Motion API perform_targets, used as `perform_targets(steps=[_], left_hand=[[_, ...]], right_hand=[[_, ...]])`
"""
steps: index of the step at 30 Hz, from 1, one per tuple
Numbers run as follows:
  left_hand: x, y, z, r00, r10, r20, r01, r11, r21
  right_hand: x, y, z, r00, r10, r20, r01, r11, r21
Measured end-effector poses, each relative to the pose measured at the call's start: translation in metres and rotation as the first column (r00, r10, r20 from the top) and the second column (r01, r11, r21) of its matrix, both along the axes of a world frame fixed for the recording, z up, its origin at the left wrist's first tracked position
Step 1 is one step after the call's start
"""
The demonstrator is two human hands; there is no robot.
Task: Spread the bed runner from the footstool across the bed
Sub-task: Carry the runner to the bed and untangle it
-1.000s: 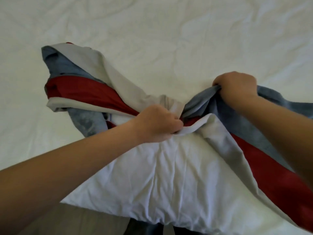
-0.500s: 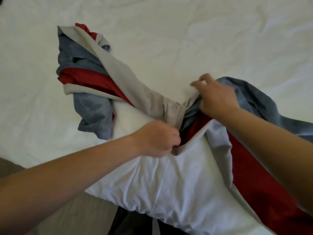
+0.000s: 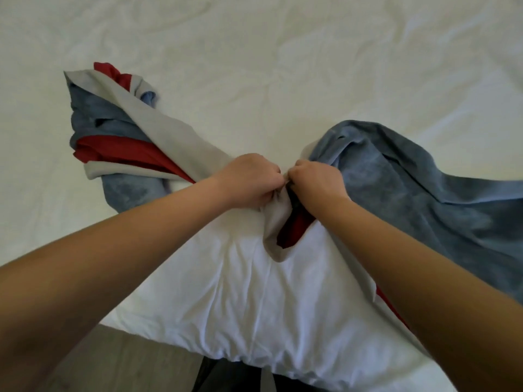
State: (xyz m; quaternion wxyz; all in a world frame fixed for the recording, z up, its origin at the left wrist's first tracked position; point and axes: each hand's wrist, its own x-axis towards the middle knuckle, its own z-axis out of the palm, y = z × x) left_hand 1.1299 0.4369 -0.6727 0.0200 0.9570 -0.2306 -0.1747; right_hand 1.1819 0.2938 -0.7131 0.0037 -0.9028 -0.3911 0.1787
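Surface: white, creased, sheet-covered bed (image 3: 254,66), with its near corner below the forearms. A strip of grey floor (image 3: 127,363) shows at lower left.
Task item: long fabric bed runner (image 3: 410,179), banded in blue-grey plush, red and beige. It lies wholly on the bed. No footstool is in view.
Left portion: a bunched heap well out to the left of the hands and further up the bed. Its folds overlap, and the red and beige bands are twisted over the blue-grey.
Left hand (image 3: 252,181): fist clenched round the beige band where the heap narrows towards the middle.
Between the hands: knuckles almost touching. A slack loop of beige and red cloth hangs from the grip towards the near edge of the bed.
Right hand (image 3: 314,179): fingers curled tight on the same gathered neck of cloth, on the blue-grey side.
Right portion: broad, blue-grey face up and looser than the left. It runs away to the right and passes under the right forearm out of frame. A thin red edge shows beside that forearm.
Long axis: roughly left to right across the bed, pinched at the centre. The left end points to the far left. The right end cannot be seen.
Nearer hand: each hand stands at the root of its own half, and neither is near an end.
Judgement: spreading has barely begun. The coming move appears to call for the hands to part outward along that axis.
Risk: the twist in the left heap may carry through unless it is turned flat first.
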Motion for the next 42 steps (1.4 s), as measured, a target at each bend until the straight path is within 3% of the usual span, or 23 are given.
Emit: perform_targets(steps=[5,10,15,19,22,24,28,30,34,39,42], left_hand=[[-0.017,0.002,0.017,0.990,-0.095,0.103,0.103,0.992,-0.076],[-0.046,0.019,0.027,0.999,0.000,-0.041,0.001,1.000,0.005],[-0.057,0.017,0.032,0.999,0.003,0.036,0.002,0.989,-0.148],[-0.050,0.018,0.027,0.994,0.056,-0.098,-0.075,0.978,-0.196],[-0.031,0.027,0.030,0.985,0.145,0.088,-0.120,0.961,-0.249],[-0.009,0.037,0.028,0.970,0.210,0.121,-0.184,0.963,-0.197],[0.023,0.052,0.011,0.953,0.278,-0.121,-0.281,0.960,-0.004],[0.027,0.053,0.001,0.951,0.242,-0.191,-0.239,0.970,0.039],[0.031,0.059,-0.006,0.976,0.163,-0.144,-0.157,0.986,0.052],[0.034,0.071,0.007,0.997,-0.068,0.035,0.062,0.986,0.157],[0.034,0.080,0.016,0.985,-0.136,0.105,0.126,0.987,0.095]], right_hand=[[0.017,0.010,0.008,0.997,-0.059,0.055,0.060,0.998,-0.015],[0.065,0.014,0.024,0.960,-0.222,0.171,0.222,0.975,0.022],[0.094,0.018,0.039,0.931,-0.296,0.211,0.292,0.955,0.052],[0.066,0.027,0.042,0.979,-0.171,0.113,0.163,0.984,0.074],[0.040,0.042,0.037,0.999,0.049,-0.024,-0.047,0.997,0.065],[0.027,0.052,0.029,0.995,0.071,-0.072,-0.070,0.997,0.026],[0.015,0.057,0.006,0.998,-0.030,-0.049,0.028,0.999,-0.041],[0.015,0.057,0.001,0.998,-0.052,-0.017,0.051,0.997,-0.051],[0.018,0.060,-0.002,0.998,-0.061,0.024,0.062,0.997,-0.054],[0.024,0.065,0.003,0.992,-0.107,0.073,0.109,0.993,-0.034],[0.036,0.073,0.011,0.982,-0.172,0.078,0.175,0.984,-0.032]])
